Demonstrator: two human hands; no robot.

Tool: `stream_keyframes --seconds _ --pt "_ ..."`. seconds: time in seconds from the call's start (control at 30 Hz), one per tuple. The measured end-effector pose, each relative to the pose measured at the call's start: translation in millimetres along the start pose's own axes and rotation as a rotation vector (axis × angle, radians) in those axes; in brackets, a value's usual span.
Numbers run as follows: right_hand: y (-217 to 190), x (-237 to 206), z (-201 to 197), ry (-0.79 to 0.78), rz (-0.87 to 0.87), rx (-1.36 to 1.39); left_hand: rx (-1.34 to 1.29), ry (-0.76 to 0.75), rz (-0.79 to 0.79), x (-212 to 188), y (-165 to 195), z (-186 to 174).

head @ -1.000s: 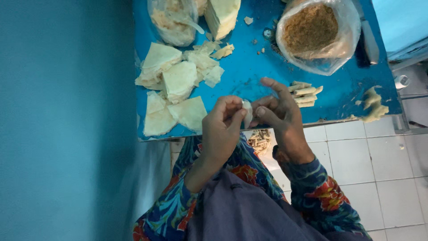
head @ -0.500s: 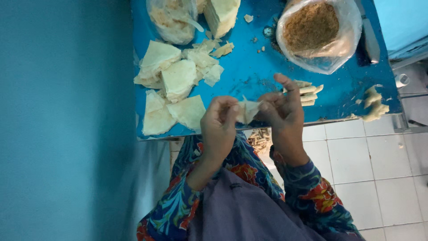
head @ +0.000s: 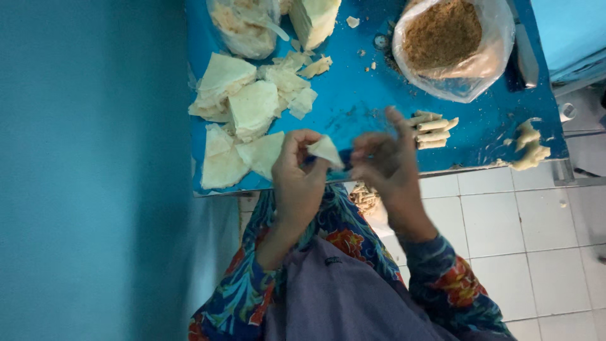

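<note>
Left hand pinches pale wrapper piece

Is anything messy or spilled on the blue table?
Yes. Small crumbs lie scattered on the blue table beside the bag of brown filling, and torn wrapper scraps sit loose by the wrapper stacks.

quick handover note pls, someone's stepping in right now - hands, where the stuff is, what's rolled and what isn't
Left hand: pinching a small pale wrapper piece at the near edge of the blue table.
Right hand: open, blurred, beside the wrapper, not clearly gripping it.
Wrapper sheets: piled on the table's left side.
Bag of brown crumb filling: far right.
Done: a few finished rolls lie beside the right hand.
Left: the held piece is not yet rolled, and many sheets remain in the pile.
</note>
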State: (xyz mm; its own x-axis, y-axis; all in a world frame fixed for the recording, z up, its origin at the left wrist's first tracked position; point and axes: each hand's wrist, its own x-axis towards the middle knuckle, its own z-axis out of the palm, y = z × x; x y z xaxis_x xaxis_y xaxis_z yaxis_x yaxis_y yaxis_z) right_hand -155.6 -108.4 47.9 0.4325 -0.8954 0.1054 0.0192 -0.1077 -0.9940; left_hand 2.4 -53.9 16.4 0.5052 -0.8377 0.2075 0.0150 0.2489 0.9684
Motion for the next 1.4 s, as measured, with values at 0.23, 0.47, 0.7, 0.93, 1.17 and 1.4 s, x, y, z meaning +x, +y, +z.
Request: stream_keyframes --seconds 0.23,0.47,0.7,0.93,1.17,1.4 --pt "9.7 4.8 -4.3 0.11 0.105 0.174 0.156 -0.036 -0.029 -3.5 13.3 -5.1" --pt "-13.0 20.4 -47.3 0.253 -0.21 -0.215 0.936 0.019 0.409 3.0 14.5 -56.4" --pt "-9.2 17.2 8.0 -0.178 -0.492 -1.063 1.001 -0.179 0.617 -1.6 8.6 -31.2" --pt "0.0 -29.0 -123.6 0.267 -0.278 -0.992 0.975 -0.36 0.656 -1.6 -9.1 -25.1" --pt "36.0 -60.0 -218.4 0.516 -0.095 -1.688 0.922 -0.43 0.667 -5.2 -21.5 -24.9" --pt "-3.1 -42.1 -166.2 0.371 -0.295 -1.204 0.861 -0.465 0.675 -5.8 -18.6 -28.2"
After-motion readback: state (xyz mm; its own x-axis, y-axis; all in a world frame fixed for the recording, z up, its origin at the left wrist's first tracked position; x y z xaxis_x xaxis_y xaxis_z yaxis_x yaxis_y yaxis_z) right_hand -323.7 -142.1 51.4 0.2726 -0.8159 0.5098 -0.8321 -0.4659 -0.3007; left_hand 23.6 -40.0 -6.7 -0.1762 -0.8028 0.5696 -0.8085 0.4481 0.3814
